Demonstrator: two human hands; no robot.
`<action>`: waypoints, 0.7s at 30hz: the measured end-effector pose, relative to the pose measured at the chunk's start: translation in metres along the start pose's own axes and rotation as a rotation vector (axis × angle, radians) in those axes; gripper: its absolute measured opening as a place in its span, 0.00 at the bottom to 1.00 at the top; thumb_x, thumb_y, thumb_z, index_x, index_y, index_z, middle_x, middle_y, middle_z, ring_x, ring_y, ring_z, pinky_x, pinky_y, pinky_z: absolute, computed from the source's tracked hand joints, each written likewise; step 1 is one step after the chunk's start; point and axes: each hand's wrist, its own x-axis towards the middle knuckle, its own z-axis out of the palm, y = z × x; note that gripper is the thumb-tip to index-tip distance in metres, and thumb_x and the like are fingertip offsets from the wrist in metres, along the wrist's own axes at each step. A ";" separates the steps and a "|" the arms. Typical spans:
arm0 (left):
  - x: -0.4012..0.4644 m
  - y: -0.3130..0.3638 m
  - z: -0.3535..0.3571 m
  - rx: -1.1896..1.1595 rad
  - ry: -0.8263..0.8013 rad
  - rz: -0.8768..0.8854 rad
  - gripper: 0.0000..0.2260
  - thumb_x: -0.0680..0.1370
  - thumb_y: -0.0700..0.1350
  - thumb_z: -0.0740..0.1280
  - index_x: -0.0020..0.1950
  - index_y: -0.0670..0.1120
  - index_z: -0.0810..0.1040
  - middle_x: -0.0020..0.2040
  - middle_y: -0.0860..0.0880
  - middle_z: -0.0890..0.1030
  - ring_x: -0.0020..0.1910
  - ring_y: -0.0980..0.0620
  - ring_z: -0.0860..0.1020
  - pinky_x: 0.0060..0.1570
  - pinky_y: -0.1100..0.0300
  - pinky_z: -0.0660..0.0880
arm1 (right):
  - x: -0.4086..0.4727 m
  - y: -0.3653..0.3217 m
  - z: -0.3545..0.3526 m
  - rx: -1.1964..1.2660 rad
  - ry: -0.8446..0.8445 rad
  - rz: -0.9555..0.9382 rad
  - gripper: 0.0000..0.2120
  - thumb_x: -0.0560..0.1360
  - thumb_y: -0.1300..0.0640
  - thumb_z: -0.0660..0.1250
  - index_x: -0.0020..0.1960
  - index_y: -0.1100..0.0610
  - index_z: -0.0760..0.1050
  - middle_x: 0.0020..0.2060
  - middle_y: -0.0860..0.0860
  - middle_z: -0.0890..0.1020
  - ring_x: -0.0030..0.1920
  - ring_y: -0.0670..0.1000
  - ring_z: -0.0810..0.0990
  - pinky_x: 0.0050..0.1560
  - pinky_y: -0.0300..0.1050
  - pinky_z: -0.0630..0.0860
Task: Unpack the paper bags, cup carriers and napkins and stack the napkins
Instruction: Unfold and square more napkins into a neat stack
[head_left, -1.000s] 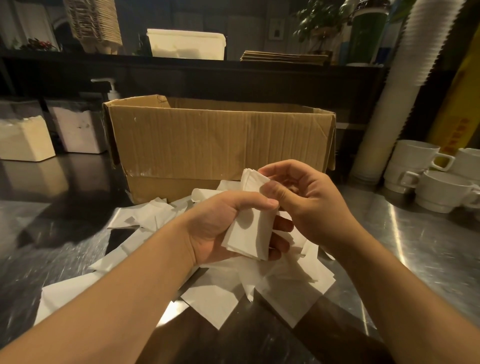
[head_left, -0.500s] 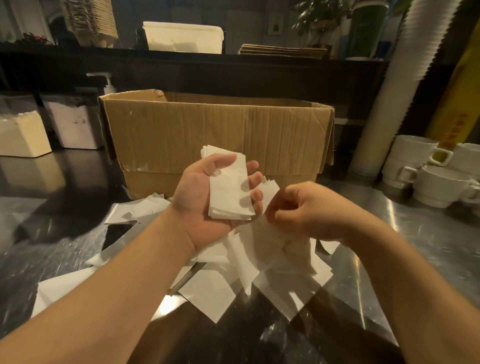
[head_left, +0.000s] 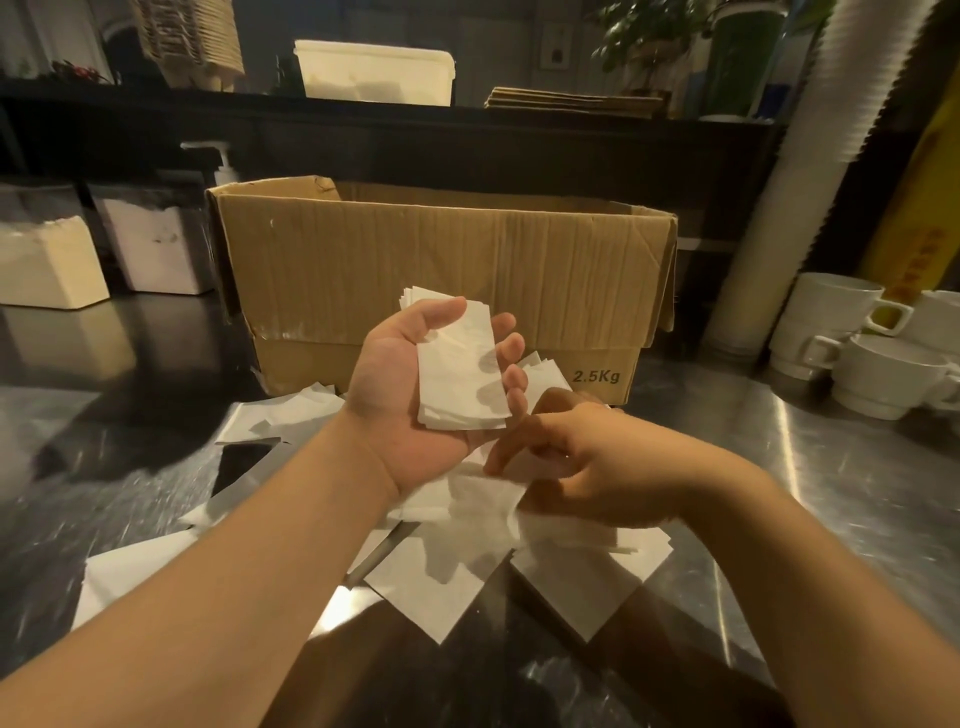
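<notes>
The stack of folded napkins (head_left: 462, 371) could fan out and slide off my left hand (head_left: 415, 384), since it only lies in my upturned palm, thumb and curled fingertips at its edges. Just right and nearer, my right hand (head_left: 587, 462) pinches one loose napkin (head_left: 483, 499) from the pile before the cardboard box (head_left: 447, 280)

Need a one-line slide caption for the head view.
Left hand holds a napkin stack; right hand reaches into loose napkins before a cardboard box.
</notes>
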 end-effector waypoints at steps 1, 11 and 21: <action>0.000 0.000 0.000 0.001 0.004 0.004 0.22 0.73 0.50 0.66 0.65 0.43 0.76 0.48 0.45 0.78 0.41 0.47 0.77 0.46 0.55 0.74 | 0.000 0.000 -0.001 0.031 0.014 -0.009 0.11 0.79 0.47 0.70 0.59 0.35 0.79 0.54 0.35 0.70 0.56 0.43 0.72 0.54 0.33 0.74; 0.002 -0.001 -0.002 0.009 0.058 0.029 0.21 0.73 0.49 0.67 0.64 0.42 0.77 0.49 0.44 0.79 0.44 0.46 0.78 0.51 0.52 0.76 | -0.010 -0.003 -0.013 0.513 0.157 -0.112 0.07 0.79 0.51 0.68 0.54 0.48 0.84 0.48 0.43 0.86 0.51 0.45 0.85 0.54 0.41 0.82; 0.002 -0.011 -0.002 0.226 0.003 -0.046 0.25 0.80 0.53 0.63 0.71 0.39 0.77 0.57 0.38 0.79 0.50 0.40 0.78 0.50 0.47 0.74 | -0.001 -0.001 -0.009 0.966 0.484 -0.072 0.08 0.79 0.62 0.69 0.52 0.50 0.81 0.36 0.48 0.83 0.37 0.49 0.77 0.39 0.41 0.78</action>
